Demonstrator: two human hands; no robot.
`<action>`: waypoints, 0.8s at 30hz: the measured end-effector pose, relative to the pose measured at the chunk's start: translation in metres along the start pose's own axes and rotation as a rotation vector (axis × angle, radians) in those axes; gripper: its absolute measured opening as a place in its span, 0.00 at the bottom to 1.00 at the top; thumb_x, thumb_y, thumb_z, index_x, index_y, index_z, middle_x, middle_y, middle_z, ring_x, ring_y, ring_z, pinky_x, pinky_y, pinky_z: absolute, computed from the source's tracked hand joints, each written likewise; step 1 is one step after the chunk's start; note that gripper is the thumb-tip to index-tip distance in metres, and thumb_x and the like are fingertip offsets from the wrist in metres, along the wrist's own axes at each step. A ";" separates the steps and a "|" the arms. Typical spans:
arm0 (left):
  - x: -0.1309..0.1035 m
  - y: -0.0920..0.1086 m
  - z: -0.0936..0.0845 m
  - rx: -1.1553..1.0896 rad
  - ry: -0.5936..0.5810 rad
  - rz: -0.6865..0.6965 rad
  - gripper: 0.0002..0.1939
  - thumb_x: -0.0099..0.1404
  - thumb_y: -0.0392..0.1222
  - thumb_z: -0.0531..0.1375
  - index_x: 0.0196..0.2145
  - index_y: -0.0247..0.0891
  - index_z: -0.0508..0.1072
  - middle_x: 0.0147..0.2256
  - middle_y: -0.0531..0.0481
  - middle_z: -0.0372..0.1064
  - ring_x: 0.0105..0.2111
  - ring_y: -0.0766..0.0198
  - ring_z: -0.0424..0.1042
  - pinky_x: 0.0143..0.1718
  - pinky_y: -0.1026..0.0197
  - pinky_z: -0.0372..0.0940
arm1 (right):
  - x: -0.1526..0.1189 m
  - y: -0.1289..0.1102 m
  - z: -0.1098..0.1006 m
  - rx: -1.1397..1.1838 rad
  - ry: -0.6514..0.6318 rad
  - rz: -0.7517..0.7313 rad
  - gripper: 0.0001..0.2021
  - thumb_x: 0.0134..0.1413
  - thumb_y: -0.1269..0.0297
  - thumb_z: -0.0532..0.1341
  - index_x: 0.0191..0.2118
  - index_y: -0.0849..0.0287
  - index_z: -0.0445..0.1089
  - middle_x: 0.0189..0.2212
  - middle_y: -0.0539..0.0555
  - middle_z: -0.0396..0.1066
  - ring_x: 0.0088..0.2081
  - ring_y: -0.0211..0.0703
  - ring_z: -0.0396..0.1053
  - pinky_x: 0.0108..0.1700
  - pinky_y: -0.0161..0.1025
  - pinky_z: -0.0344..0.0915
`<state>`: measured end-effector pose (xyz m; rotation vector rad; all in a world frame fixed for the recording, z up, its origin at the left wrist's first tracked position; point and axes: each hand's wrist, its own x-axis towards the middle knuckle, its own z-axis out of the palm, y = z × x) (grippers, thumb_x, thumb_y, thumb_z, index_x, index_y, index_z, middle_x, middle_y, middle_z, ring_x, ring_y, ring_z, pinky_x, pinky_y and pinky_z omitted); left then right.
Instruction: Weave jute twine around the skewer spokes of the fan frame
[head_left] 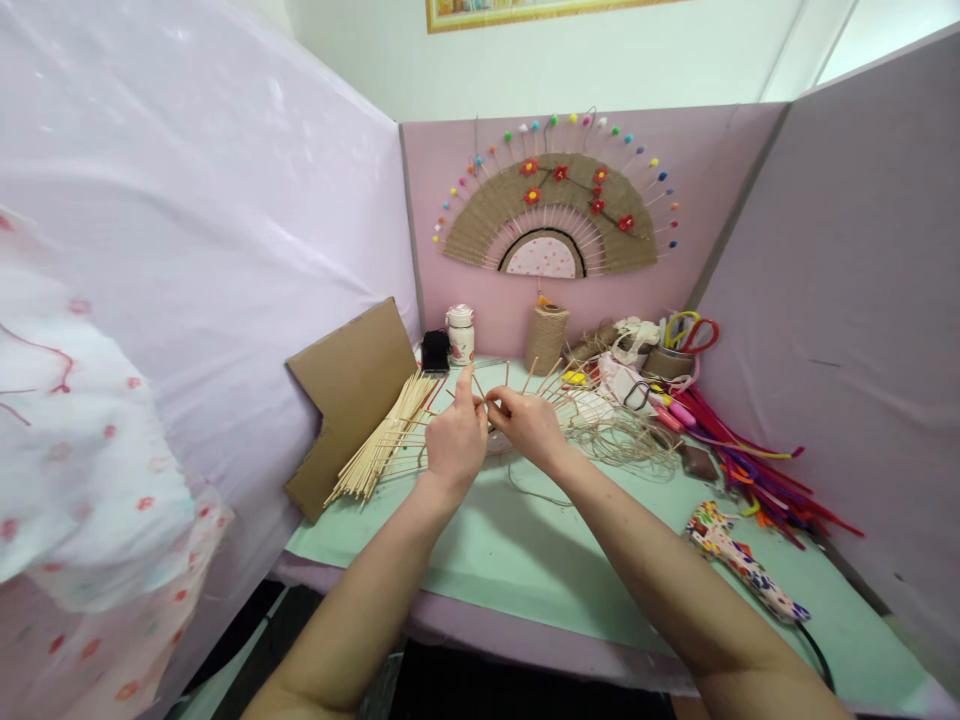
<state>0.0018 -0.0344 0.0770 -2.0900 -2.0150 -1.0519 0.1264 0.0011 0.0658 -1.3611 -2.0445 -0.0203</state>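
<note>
Both my hands meet over the middle of the green-covered table, at a half-round piece with thin sticks (531, 372) fanning out from it. My left hand (457, 435) has its index finger pointing up along a stick, the other fingers curled round the work. Just to its right, my right hand (525, 422) pinches at a stick, thumb and fingertips together. The lower part of the piece (499, 441) shows between my wrists, and my hands cover much of the rest. Loose twine (630, 440) lies to the right of the piece. A bundle of pale sticks (382, 445) lies left of my left hand.
Cardboard (352, 390) leans at the left. Behind stand a white bottle (460, 336) and a twine spool (546, 338). Scissors (701, 336), fuzzy red stems (772, 470) and a patterned glue gun (742, 565) are on the right. A decorated fan (480, 215) hangs on the back panel.
</note>
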 end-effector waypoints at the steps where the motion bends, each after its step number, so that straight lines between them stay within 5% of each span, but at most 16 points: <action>1: 0.000 0.000 0.000 0.001 -0.002 -0.002 0.32 0.69 0.37 0.54 0.68 0.38 0.49 0.41 0.46 0.79 0.40 0.57 0.78 0.40 0.60 0.66 | 0.000 0.001 0.000 0.004 0.002 -0.005 0.11 0.63 0.61 0.56 0.42 0.54 0.76 0.28 0.51 0.78 0.30 0.40 0.73 0.33 0.34 0.56; 13: -0.003 -0.002 -0.001 -0.003 -0.009 0.000 0.34 0.68 0.37 0.56 0.68 0.39 0.47 0.45 0.44 0.78 0.40 0.56 0.78 0.41 0.59 0.67 | -0.001 0.003 -0.003 0.006 -0.023 -0.040 0.14 0.61 0.63 0.55 0.46 0.54 0.76 0.26 0.50 0.77 0.29 0.41 0.72 0.33 0.35 0.57; 24: 0.002 0.003 0.003 -0.259 0.055 -0.049 0.39 0.68 0.33 0.55 0.69 0.40 0.38 0.47 0.44 0.77 0.39 0.56 0.78 0.41 0.56 0.67 | -0.007 0.009 0.001 0.020 -0.025 -0.071 0.22 0.58 0.66 0.52 0.56 0.55 0.71 0.23 0.50 0.75 0.26 0.43 0.71 0.31 0.36 0.57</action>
